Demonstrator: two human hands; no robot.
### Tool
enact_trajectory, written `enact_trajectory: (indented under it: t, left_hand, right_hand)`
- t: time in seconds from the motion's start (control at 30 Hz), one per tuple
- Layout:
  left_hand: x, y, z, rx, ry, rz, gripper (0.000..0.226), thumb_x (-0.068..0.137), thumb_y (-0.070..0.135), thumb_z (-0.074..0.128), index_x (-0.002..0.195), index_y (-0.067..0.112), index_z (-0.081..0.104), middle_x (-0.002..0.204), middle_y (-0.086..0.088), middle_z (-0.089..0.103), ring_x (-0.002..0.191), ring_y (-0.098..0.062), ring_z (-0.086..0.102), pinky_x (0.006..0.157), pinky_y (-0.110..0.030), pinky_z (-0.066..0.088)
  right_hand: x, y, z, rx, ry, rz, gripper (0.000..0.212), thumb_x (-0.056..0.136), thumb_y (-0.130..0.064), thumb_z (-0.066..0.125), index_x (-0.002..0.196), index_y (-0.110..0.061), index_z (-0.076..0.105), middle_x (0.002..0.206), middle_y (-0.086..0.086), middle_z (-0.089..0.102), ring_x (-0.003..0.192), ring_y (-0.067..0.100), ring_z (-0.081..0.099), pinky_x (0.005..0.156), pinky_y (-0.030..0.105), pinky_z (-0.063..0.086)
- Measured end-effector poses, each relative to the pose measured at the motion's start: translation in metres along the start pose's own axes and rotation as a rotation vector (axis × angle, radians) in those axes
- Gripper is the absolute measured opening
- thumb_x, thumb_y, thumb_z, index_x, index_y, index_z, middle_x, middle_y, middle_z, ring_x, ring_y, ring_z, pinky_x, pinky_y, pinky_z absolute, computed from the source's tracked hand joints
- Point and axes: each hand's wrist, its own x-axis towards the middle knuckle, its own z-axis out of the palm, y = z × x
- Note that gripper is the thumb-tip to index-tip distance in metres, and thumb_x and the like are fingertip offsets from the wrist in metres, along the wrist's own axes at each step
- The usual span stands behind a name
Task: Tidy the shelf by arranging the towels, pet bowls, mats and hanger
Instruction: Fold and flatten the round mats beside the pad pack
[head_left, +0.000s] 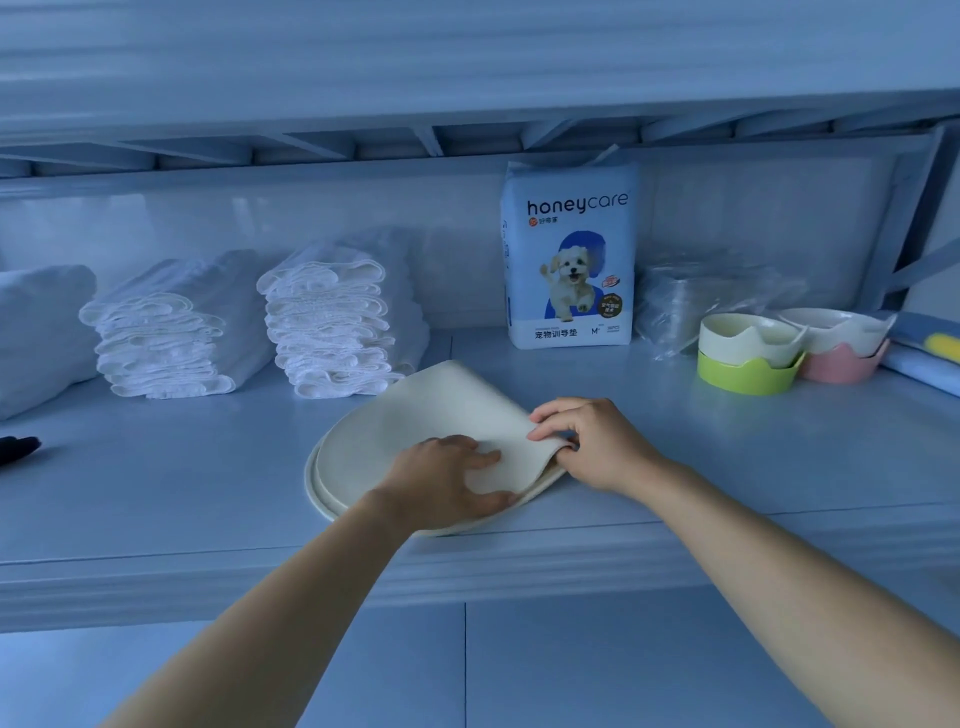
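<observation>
Two hands on the cream round soft mat (415, 415), which lies at the front edge of the pale blue shelf (156, 493), middle of view. Left grip (441, 478) is flat, fingers straight, pressing down on the mat's top layer, holding nothing. Right grip (592, 441) is closed on the mat, fingers curled over its folded right edge, thumb tucked under. Mat's far part is curled up and over; a second rimmed edge shows beneath at left, cannot tell if that's a separate mat. Behind left: two stacks of white folded towels (166, 332) (332, 322) side by side, near each other but apart, plus a white fabric bundle (36, 332) at far left. Behind centre: white-and-blue honeycare pet pad pack (569, 260), upright against the back wall. Just right of it a crumpled clear plastic bag (701, 296). Right side: cream pet bowl in green scalloped base (748, 353) touching white pet bowl in pink scalloped base (841, 348). Small dark object (18, 449) at left edge, too cropped to identify
</observation>
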Motion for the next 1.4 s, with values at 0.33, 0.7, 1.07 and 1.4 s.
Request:
enact_trajectory:
  t: [0.33, 0.7, 1.07, 1.4]
  left_hand:
    - [0.068, 0.115, 0.022, -0.105, 0.098, -0.058, 0.070, 0.074, 0.075, 0.047, 0.135, 0.040, 0.041, 0.142, 0.017, 0.040, 0.130, -0.009, 0.036, 0.102, -0.026, 0.033]
    - [0.113, 0.125, 0.022, -0.134, 0.166, -0.052, 0.030, 0.094, 0.036, 0.045, 0.123, 0.039, 0.055, 0.124, 0.009, 0.054, 0.117, -0.013, 0.050, 0.094, -0.033, 0.044]
    - [0.158, 0.115, 0.017, -0.040, 0.211, 0.117, 0.040, 0.099, 0.031, 0.035, 0.139, 0.034, 0.039, 0.151, 0.011, 0.027, 0.139, -0.012, 0.024, 0.109, -0.034, 0.031]
    - [0.178, 0.069, 0.017, -0.087, 0.072, 0.332, 0.036, 0.094, 0.035, 0.050, 0.130, 0.034, 0.048, 0.129, 0.009, 0.045, 0.119, -0.014, 0.044, 0.101, -0.034, 0.038]
  right_hand:
    - [-0.001, 0.102, -0.080, -0.007, 0.065, -0.026, 0.044, 0.068, 0.016, 0.048, 0.092, -0.009, 0.075, 0.106, -0.001, 0.068, 0.092, 0.004, 0.057, 0.076, -0.004, 0.034]
    - [-0.005, 0.162, -0.115, 0.013, -0.197, -0.065, 0.041, 0.074, -0.006, 0.060, 0.112, -0.019, 0.069, 0.117, -0.016, 0.058, 0.107, -0.005, 0.054, 0.083, 0.005, 0.041]
    - [0.021, 0.138, -0.105, -0.011, -0.194, 0.047, 0.023, 0.086, -0.026, 0.056, 0.097, -0.012, 0.071, 0.100, 0.006, 0.071, 0.094, 0.021, 0.064, 0.088, 0.035, 0.049]
    - [0.030, 0.134, -0.083, -0.040, -0.061, 0.095, 0.009, 0.079, -0.024, 0.067, 0.078, -0.015, 0.071, 0.077, -0.006, 0.069, 0.072, 0.012, 0.064, 0.071, 0.030, 0.052]
